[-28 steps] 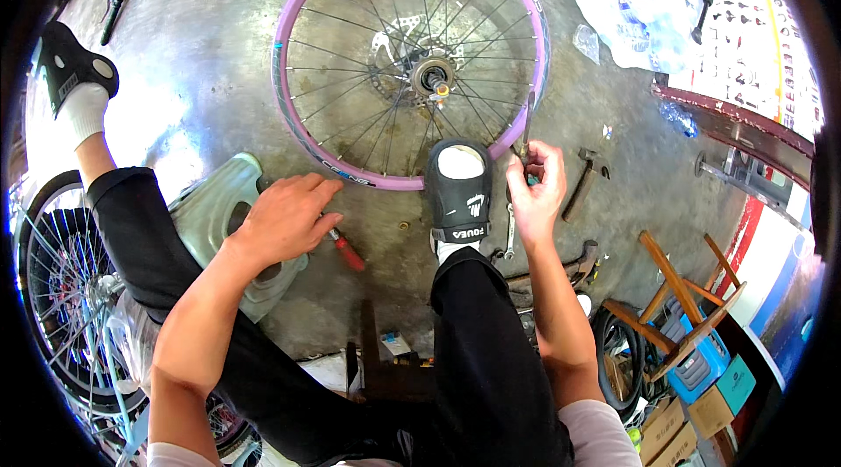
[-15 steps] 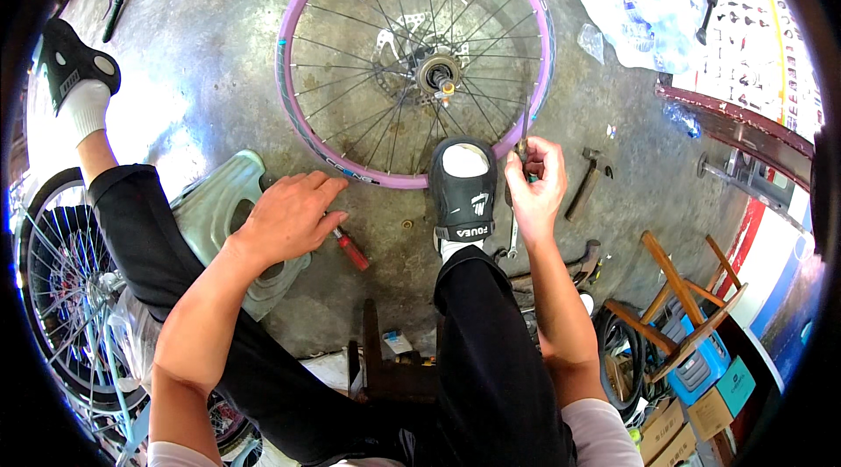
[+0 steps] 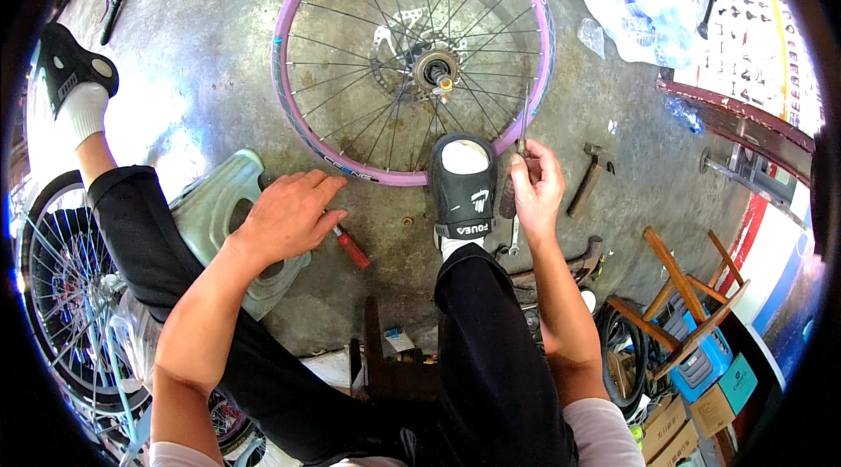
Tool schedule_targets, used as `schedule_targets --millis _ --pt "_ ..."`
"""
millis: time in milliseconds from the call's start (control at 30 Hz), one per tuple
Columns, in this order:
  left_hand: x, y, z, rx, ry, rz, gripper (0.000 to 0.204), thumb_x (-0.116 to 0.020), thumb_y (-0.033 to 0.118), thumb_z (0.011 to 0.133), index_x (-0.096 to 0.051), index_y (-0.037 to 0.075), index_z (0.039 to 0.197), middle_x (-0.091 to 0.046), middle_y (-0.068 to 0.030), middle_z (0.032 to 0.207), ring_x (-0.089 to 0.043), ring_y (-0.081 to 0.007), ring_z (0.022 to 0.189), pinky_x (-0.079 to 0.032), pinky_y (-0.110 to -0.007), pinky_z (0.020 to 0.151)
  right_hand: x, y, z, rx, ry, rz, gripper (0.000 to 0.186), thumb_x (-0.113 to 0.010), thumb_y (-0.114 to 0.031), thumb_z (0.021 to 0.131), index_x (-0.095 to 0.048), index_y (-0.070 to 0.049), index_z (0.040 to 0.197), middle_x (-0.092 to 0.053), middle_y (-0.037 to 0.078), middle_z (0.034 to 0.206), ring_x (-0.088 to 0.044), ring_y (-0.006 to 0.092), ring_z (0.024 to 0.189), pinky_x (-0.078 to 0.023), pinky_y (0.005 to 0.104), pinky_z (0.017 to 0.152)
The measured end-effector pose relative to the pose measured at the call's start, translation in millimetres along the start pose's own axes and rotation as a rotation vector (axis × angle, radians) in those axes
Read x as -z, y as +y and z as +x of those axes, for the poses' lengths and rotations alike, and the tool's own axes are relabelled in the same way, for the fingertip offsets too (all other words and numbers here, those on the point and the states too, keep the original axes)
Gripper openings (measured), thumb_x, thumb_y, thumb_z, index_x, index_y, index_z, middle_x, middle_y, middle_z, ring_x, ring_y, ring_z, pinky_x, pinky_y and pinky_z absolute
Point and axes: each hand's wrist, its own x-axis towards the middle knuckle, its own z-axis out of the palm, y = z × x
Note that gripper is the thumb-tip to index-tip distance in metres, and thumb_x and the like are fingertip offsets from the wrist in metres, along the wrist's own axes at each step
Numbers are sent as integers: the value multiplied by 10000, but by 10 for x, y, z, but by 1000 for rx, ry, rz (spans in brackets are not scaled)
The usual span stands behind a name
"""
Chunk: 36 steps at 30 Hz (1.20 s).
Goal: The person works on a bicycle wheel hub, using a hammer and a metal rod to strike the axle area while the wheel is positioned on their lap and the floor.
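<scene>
In my right hand [image 3: 539,182] is a screwdriver with a thin shaft [image 3: 526,121]. Its tip points away from me at the near right of a bicycle wheel [image 3: 306,128]. A dark brown handle [image 3: 507,198] shows beside the fingers and seems to belong to it. The wheel has a purple rim without a tyre, and its hub [image 3: 436,73] faces up. My left hand [image 3: 289,213] hangs with its thumb apart from the fingers, holding nothing I can see. Just past the thumb is a red-handled screwdriver [image 3: 353,250]. A black sandal [image 3: 465,191] on my foot meets the near rim.
A hammer [image 3: 585,182] and a wrench [image 3: 514,239] lie on the right. Behind my left arm is a pale green plastic stool [image 3: 215,191]. At lower right stand a wooden stool [image 3: 674,283] and a blue case [image 3: 701,362]. A clear plastic bag [image 3: 639,11] lies far right.
The wheel has shifted slightly to the left and away from me. My right hand has turned a little, and more of the brown handle shows. My left hand is nearly still.
</scene>
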Motion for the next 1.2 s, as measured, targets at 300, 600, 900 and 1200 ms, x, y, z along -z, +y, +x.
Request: schedule_targets --millis 300,600,900,1200 --pt "63 34 -14 42 -11 -12 426 -692 241 947 -602 34 1308 -659 -190 1164 -644 -416 1067 -515 -490 932 386 138 -185 -281 -11 132 231 -596 -126 1021 -580 -24 1227 -580 45 832 -526 102 571 -445 267 516" --pt "-21 15 -29 -4 17 -2 425 -698 255 944 -618 32 1297 -666 -179 1140 -652 -403 1049 -525 -480 910 1435 1367 97 -145 360 -848 355 -808 -269 829 -600 -20 971 -641 202 1017 -624 426 959 -494 497 867" --pt "21 5 12 1 157 -171 407 -702 236 942 -630 30 1285 -692 -175 1090 -684 -375 1004 -555 -467 860 931 466 247 -384 392 455 234 -703 -114 975 -476 -130 922 -570 2 811 -570 129 762 -474 311 673" --pt "189 346 113 -85 39 -1382 577 -633 408 1050 -534 32 1477 -681 -91 1336 -649 -231 1208 -499 -389 1041 -404 -1206 -252 398 -293 217 363 -830 -149 825 -476 -107 893 -594 91 1043 -578 209 874 -499 351 778"
